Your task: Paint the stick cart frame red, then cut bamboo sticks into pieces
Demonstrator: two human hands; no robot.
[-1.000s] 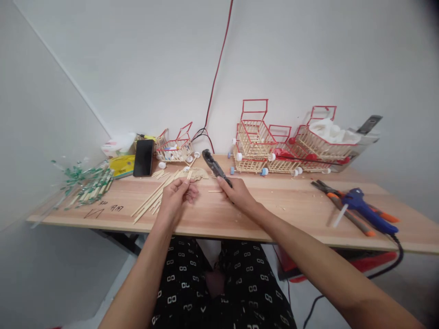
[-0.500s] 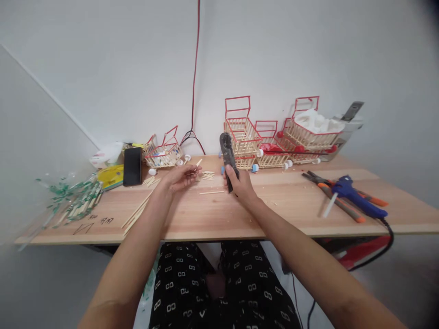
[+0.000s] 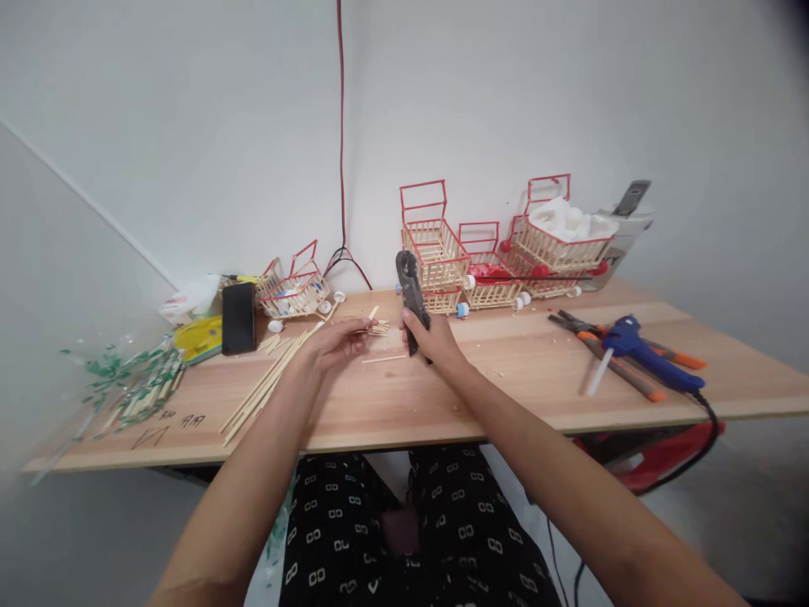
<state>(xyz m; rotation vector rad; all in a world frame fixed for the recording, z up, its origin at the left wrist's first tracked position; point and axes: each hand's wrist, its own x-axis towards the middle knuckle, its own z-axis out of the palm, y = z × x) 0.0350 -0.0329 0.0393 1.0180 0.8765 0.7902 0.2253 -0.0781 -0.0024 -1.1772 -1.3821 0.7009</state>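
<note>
My left hand (image 3: 341,344) pinches a short pale wooden stick (image 3: 374,312) between thumb and fingers, just above the desk. Beside its fingertips lies a small pile of short cut sticks (image 3: 382,328). My right hand (image 3: 437,339) is wrapped round a black pliers-like tool (image 3: 412,295), held upright with its head pointing away from me; whether its jaws are apart is hard to see. Between the hands a single stick (image 3: 384,360) rests on the wood. Several long sticks (image 3: 253,396) lie by my left forearm.
Small stick-built carts with red handles (image 3: 436,244) stand along the wall, some stacked. On the right are a blue glue gun (image 3: 650,354) and orange-handled pliers (image 3: 623,367). A phone (image 3: 238,318), yellow packet (image 3: 199,339) and wrapped stick bundles (image 3: 148,379) sit left.
The view has shifted slightly. My left hand, with the short stick, has come a little nearer the pile of cut sticks. My right hand still grips the black tool.
</note>
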